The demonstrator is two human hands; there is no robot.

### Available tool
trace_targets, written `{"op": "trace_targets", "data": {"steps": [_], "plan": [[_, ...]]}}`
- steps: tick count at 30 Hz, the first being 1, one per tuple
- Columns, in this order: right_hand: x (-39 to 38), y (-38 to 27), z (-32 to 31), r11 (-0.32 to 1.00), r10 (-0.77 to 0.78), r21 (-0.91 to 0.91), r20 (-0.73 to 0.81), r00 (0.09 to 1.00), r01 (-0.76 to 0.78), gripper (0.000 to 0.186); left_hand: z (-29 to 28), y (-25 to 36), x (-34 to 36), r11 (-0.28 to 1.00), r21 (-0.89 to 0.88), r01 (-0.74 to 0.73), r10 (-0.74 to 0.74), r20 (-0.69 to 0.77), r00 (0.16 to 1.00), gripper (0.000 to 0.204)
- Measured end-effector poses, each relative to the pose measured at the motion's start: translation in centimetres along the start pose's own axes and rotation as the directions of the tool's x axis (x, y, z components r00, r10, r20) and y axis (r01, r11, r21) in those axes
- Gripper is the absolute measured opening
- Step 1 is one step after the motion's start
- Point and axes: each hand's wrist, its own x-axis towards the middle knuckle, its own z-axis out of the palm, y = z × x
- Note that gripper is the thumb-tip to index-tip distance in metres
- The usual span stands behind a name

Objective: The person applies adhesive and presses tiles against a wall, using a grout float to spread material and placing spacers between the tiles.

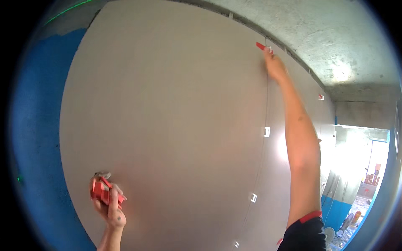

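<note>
Several red plastic tile-leveling wedges (102, 191) are bunched in my left hand (112, 205), which is closed around them in front of the lower left of a large beige wall panel (167, 104). Something greyish-white shows at the top of that bunch, too small to name. Up at the right, my right hand (274, 65) is stretched to the top of the panel seam. Its fingers pinch a red wedge (261, 46) lying across a white clip (269, 49). Below it along the seam sit more white clips (266, 131), with no wedge visible in them.
A red wedge sits in a clip (321, 97) on the panels farther right. Rough concrete ceiling (326, 46) runs above the panels, and a blue-painted wall (37, 125) borders them at left. At far right, a bright opening (356, 154) shows a fan (329, 234) and scattered items.
</note>
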Motion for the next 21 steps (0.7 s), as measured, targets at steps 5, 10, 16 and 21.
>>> {"op": "trace_targets", "data": {"steps": [5,10,16,21], "plan": [[-20.6,-7.3,-5.3,0.842,-0.270,0.533,0.280,0.921,0.084,0.030,1.9,6.7,0.5,0.749,-0.240,0.618,-0.572,0.235,0.786,0.046],[-35.8,-10.5,-6.5,0.540,-0.521,0.808,0.540,0.661,-0.235,0.028,3.6,8.0,-2.0,0.526,-0.038,0.850,-0.736,0.480,0.477,0.034],[-42.8,-10.8,-6.2,0.406,-0.600,0.829,0.559,0.572,-0.384,0.046,3.2,8.5,-5.6,0.491,0.170,0.854,-0.787,0.507,0.352,0.017],[-44.8,-8.0,-6.8,0.460,-0.455,0.615,0.783,0.424,-0.641,0.041,3.9,7.5,-9.1,0.645,0.440,0.624,-0.756,0.486,0.439,0.020]]}}
